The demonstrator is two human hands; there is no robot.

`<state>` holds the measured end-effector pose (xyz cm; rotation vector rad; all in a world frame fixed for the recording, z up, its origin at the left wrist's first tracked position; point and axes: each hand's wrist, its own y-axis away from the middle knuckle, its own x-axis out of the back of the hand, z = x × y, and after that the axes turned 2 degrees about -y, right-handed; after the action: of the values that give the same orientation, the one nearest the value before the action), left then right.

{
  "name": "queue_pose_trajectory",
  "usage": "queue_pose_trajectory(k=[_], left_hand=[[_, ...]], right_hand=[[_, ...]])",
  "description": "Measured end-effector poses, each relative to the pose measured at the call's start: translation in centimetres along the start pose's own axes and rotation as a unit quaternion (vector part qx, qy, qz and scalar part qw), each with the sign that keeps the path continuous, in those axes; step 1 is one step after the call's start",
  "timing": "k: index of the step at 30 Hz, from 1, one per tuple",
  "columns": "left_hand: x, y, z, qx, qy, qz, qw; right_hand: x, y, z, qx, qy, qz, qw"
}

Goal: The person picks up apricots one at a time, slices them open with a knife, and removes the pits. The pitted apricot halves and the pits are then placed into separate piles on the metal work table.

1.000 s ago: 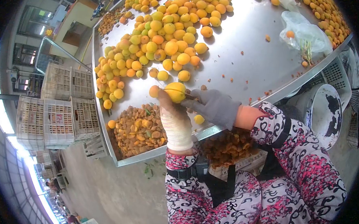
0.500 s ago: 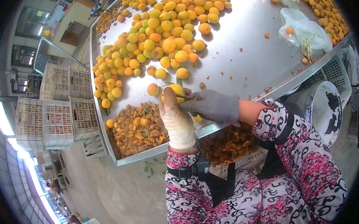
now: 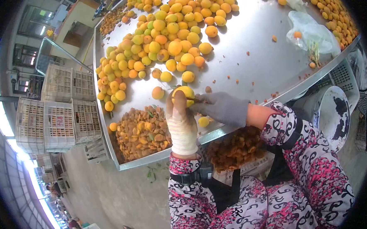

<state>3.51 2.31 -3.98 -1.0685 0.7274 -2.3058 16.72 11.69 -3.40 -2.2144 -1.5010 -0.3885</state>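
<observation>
A yellow fruit (image 3: pixel 186 92) is gripped by my left hand (image 3: pixel 180 120), which wears a whitish glove with brown-stained fingers. My right hand (image 3: pixel 223 108), in a grey glove, is closed around a thin dark tool (image 3: pixel 191 99) that reaches across the fruit. Both hands are over the near edge of the metal table (image 3: pixel 253 47). Beyond them lies a large heap of yellow and orange fruit (image 3: pixel 158 38). To the left of my left hand is a pile of brownish-orange pieces (image 3: pixel 143 133).
Below the table edge a crate (image 3: pixel 251 165) holds dark orange pieces (image 3: pixel 233 148). Plastic crates (image 3: pixel 58 120) are stacked at the left. A clear plastic bag (image 3: pixel 310 32) lies at the upper right, and a worn white basin (image 3: pixel 333 116) stands at the right.
The fruit has turned a little in my left hand, and the tool now lies across its nearer side. The whole view has shifted slightly. A dark shoe-like shape shows at the bottom.
</observation>
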Motion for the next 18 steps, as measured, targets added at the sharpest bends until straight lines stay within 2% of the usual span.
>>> queue_pose_trajectory(k=[1, 3, 4, 6, 7, 8, 9, 10, 11, 12, 13, 15, 16, 17, 18], left_hand=[[0.2, -0.2, 0.5, 0.001, -0.001, -0.001, 1.0], [0.3, -0.7, 1.9, 0.088, 0.032, -0.024, 0.995], [0.2, -0.9, 2.4, 0.089, 0.032, -0.024, 0.995], [0.1, -1.1, 3.0, 0.237, 0.2, 0.01, 0.95], [0.2, -0.9, 2.7, 0.238, 0.2, 0.01, 0.95], [0.2, -0.6, 2.1, 0.142, 0.044, -0.009, 0.989], [0.1, -0.4, 1.7, 0.039, -0.115, -0.028, 0.992], [0.1, -0.2, 1.4, 0.039, -0.116, -0.027, 0.992], [0.2, -0.1, 1.1, 0.142, 0.033, -0.024, 0.989], [0.4, -0.1, 1.0, 0.241, 0.182, -0.019, 0.953], [0.5, -0.2, 0.7, 0.24, 0.18, -0.015, 0.954], [0.7, -0.7, 0.4, 0.255, 0.239, 0.07, 0.934], [0.8, -0.9, 0.9, 0.279, 0.289, 0.089, 0.911], [1.0, -1.0, 1.0, 0.279, 0.291, 0.091, 0.91], [1.3, -1.1, 1.0, 0.323, 0.313, 0.098, 0.888]], right_hand=[[0.0, 0.0, 0.2, 0.0, -0.002, 0.0, 1.0], [0.2, 0.1, 0.2, -0.019, -0.007, -0.042, 0.999], [0.3, 0.1, 0.1, -0.019, -0.007, -0.042, 0.999], [0.5, -0.1, -0.5, 0.008, 0.07, -0.055, 0.996], [0.8, -0.2, -1.1, 0.007, 0.069, -0.056, 0.996], [1.3, -0.5, -1.8, -0.099, 0.005, -0.061, 0.993], [1.6, -0.7, -2.4, -0.203, -0.06, -0.064, 0.975], [1.5, -0.4, -2.1, -0.201, -0.059, -0.065, 0.976], [1.4, 0.0, -1.6, -0.155, -0.071, -0.062, 0.983], [1.6, -0.2, -1.8, -0.109, -0.084, -0.059, 0.989], [1.9, -0.3, -2.2, -0.105, -0.082, -0.062, 0.989], [3.2, -0.6, -3.0, -0.358, -0.121, -0.085, 0.922], [3.2, -0.4, -2.2, -0.341, -0.135, -0.071, 0.928], [3.6, -0.4, -2.0, -0.343, -0.132, -0.071, 0.927], [4.1, -0.4, -1.8, -0.329, -0.109, -0.054, 0.937]])
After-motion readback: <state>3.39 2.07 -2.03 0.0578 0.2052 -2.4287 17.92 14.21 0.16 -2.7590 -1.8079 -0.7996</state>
